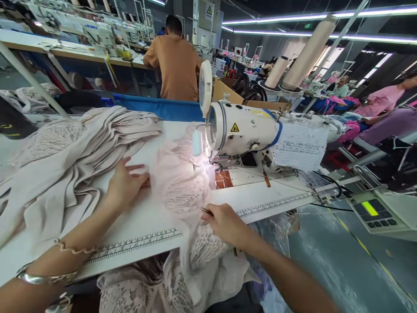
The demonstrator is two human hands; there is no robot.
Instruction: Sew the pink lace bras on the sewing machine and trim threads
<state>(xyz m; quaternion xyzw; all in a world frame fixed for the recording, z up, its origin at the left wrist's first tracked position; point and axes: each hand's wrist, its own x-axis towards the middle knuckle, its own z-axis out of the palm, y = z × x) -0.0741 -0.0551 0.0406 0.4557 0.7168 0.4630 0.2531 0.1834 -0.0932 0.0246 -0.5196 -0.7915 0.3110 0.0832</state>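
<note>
A pale pink lace garment piece (185, 191) lies under the lit needle area of a white sewing machine (243, 126) and hangs over the table's front edge. My left hand (128, 182) is flat and low over the table at the piece's left edge, fingers stretched and a little apart, with nothing seen in them. Whether its fingertips touch the cloth I cannot tell. My right hand (228, 224) is closed around a slim dark metal tool (207, 211), whose tip pokes out past the fingers over the lace. More lace cloth (208, 248) hangs beneath that hand.
A layered stack of pale pink lace pieces (107, 134) covers the table's left side. A printed ruler (140, 243) runs along the front edge. Thread cones (308, 54) stand behind the machine, and a control box (374, 211) is at right. A person in orange (177, 65) sits ahead.
</note>
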